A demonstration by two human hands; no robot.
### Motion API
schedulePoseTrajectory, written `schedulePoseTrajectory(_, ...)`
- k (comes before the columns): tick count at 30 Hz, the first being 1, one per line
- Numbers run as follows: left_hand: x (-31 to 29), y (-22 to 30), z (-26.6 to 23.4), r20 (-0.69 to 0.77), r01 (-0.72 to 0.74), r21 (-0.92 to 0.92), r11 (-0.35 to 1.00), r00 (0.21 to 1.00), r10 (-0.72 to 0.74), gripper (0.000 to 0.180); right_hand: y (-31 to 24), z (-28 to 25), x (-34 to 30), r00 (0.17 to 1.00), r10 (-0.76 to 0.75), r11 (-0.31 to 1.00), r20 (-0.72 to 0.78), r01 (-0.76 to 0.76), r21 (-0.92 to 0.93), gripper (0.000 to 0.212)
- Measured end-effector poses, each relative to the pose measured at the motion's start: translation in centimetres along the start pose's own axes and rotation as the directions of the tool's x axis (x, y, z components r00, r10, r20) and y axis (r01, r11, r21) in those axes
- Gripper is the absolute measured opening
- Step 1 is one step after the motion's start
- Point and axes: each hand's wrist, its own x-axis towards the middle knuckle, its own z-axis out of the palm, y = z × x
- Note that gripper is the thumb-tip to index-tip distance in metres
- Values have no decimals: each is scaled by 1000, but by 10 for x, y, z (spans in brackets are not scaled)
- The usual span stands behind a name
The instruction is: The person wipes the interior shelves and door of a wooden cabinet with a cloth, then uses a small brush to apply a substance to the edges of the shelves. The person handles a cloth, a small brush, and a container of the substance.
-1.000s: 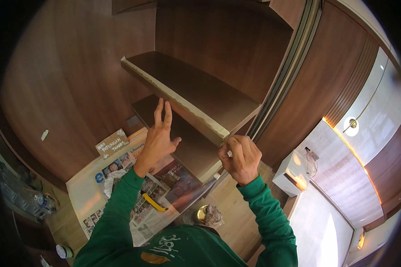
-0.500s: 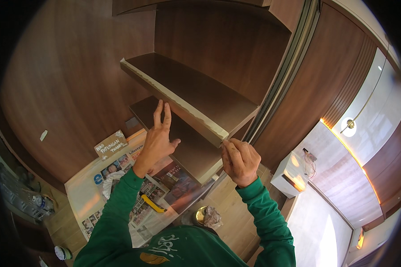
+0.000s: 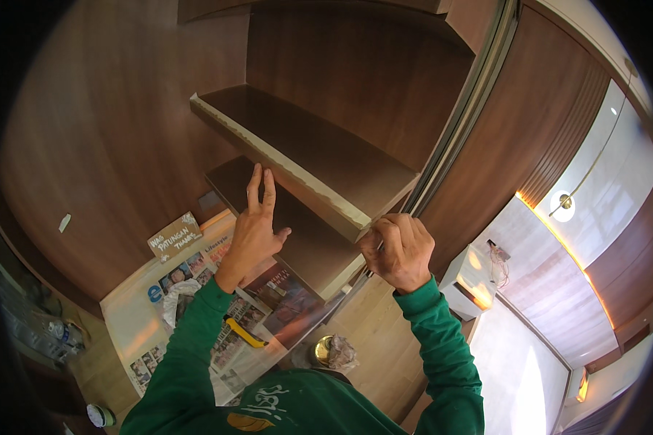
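Note:
A brown wooden shelf [image 3: 319, 152] juts from the cabinet, with a pale strip of masking tape [image 3: 281, 161] running along its front top edge. My left hand [image 3: 252, 235] is open, its first two fingers stretched up against the shelf's front face and its thumb out to the side. At the shelf's right front corner, by the tape's end, my right hand [image 3: 405, 250] is closed in a pinch. Whatever lies between those fingertips is hidden. Below is a lower shelf [image 3: 315, 261], also with pale tape near its right front end.
Newspaper sheets [image 3: 196, 272] cover a surface below, bearing a yellow-handled cutter [image 3: 247, 332] and crumpled white paper [image 3: 175, 301]. A lettered cardboard piece [image 3: 174, 238] leans against the wood panel. An open can [image 3: 325, 351] with crumpled paper stands near my body. Metal tracks [image 3: 461, 123] border the cabinet's right side.
My right hand has moved slightly right and up, turning at the shelf corner, still pinched. My left hand keeps its place on the shelf front. The whole view has shifted a little.

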Motion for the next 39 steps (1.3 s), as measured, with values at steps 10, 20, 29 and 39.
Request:
schedulePoseTrajectory(10,0,0,4,-15,-1,-7,1000,1000,1,134,-25,12,-27,918,393,899,-48,-373,229,29)
schedulePoseTrajectory(20,0,-6,-2,3,-34,-8,999,999,34,135,-4,-19,14,992,-14,1000,127,14,-1,34)
schedulePoseTrajectory(29,0,-1,-3,32,-1,-7,1000,999,2,135,20,-36,67,850,-97,995,517,96,27,38)
schedulePoseTrajectory(39,-1,-3,-5,54,4,14,1000,999,-5,134,33,-31,85,756,-98,989,648,3,146,26)
